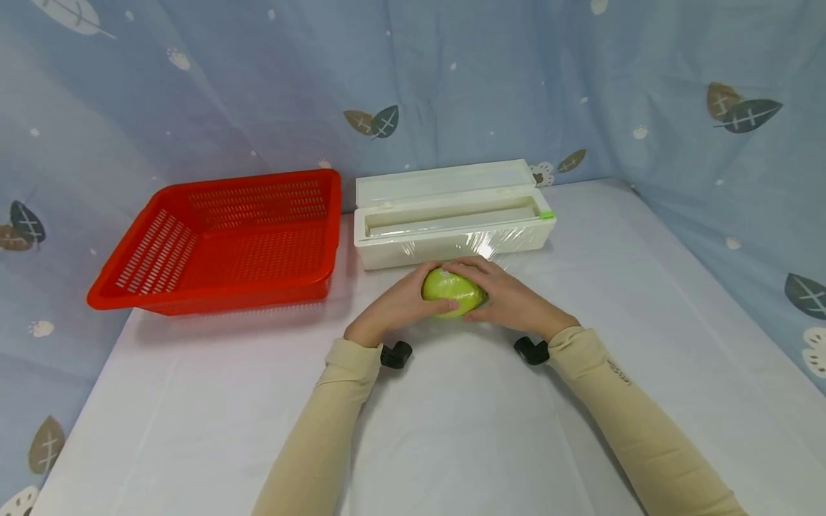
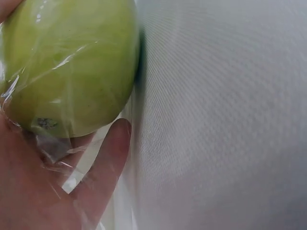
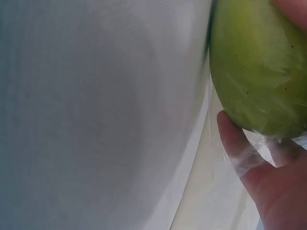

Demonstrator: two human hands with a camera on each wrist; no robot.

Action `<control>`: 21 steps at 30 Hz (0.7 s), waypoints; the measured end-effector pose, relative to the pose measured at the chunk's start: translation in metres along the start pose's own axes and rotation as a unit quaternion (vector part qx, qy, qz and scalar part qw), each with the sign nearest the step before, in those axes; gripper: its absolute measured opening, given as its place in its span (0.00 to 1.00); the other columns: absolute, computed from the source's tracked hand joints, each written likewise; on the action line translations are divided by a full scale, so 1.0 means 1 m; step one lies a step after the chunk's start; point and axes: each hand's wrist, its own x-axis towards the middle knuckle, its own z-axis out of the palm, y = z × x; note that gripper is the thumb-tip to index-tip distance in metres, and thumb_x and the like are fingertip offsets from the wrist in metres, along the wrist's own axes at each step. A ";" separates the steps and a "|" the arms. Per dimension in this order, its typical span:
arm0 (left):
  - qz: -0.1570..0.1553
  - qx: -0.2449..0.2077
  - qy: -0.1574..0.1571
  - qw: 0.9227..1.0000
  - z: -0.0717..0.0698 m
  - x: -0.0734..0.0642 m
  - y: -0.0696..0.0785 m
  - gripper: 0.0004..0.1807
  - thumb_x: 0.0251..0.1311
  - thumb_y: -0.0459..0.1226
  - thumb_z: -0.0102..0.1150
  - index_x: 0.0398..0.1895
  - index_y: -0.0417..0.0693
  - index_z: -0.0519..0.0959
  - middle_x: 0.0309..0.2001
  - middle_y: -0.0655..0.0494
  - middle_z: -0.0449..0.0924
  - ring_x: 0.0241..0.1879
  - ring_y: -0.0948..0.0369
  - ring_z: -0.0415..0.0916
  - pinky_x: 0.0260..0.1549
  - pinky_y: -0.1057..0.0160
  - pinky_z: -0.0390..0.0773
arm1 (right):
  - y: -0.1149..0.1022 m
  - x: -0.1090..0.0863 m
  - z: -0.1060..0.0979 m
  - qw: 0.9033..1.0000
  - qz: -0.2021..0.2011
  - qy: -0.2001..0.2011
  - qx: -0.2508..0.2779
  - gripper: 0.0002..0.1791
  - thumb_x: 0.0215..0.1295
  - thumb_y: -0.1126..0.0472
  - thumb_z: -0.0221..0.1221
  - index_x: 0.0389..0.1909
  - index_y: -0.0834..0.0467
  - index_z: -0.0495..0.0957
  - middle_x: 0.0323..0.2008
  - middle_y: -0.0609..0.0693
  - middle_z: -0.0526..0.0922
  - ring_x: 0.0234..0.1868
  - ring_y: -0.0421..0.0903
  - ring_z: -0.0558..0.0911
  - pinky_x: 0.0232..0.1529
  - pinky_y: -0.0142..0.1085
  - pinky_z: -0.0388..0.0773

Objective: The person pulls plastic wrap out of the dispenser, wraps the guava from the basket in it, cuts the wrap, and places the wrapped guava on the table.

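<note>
An oval yellow-green fruit (image 1: 447, 285), covered in clear cling film (image 2: 62, 60), is between both hands close over the table. My left hand (image 1: 405, 299) holds its left side, with the thumb across the near face. From the right, my right hand (image 1: 516, 299) grips the other end, fingers over the top and thumb below. In the left wrist view a small dark scar marks the fruit's end, and loose film lies over the palm. Crinkled film also crosses a finger (image 3: 235, 139) in the right wrist view. Behind the hands stands a long white cling film box (image 1: 452, 244), lid up.
A red plastic basket (image 1: 239, 292) with slotted walls stands at the back left. The box has a bright green tab (image 1: 547, 215) at its right end, and shiny film hangs over its front. A white cloth covers the table (image 1: 464, 430); a blue leaf-patterned curtain (image 1: 452, 86) hangs behind.
</note>
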 end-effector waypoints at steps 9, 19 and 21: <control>0.025 0.186 0.053 0.981 -0.002 -0.001 0.005 0.47 0.38 0.66 0.58 0.62 0.57 0.59 0.59 0.59 0.54 0.56 0.59 0.51 0.45 0.58 0.66 | 0.001 0.000 -0.005 0.999 0.041 -0.009 0.022 0.44 0.45 0.46 0.66 0.65 0.38 0.56 0.63 0.40 0.57 0.60 0.46 0.60 0.51 0.47 0.64; 0.138 0.307 0.147 0.930 -0.010 -0.003 0.014 0.31 0.44 0.61 0.59 0.51 0.58 0.71 0.54 0.61 0.64 0.55 0.58 0.55 0.47 0.56 0.60 | 0.007 0.004 -0.006 0.992 0.109 -0.006 0.056 0.49 0.43 0.38 0.64 0.66 0.40 0.50 0.64 0.46 0.56 0.59 0.47 0.62 0.56 0.47 0.59; 0.142 0.308 0.142 0.930 -0.011 -0.004 0.014 0.30 0.46 0.59 0.59 0.51 0.57 0.72 0.53 0.61 0.66 0.55 0.59 0.58 0.47 0.57 0.61 | 0.007 0.005 -0.006 0.991 0.116 -0.003 0.060 0.50 0.42 0.37 0.64 0.66 0.42 0.51 0.63 0.45 0.58 0.58 0.46 0.63 0.55 0.46 0.60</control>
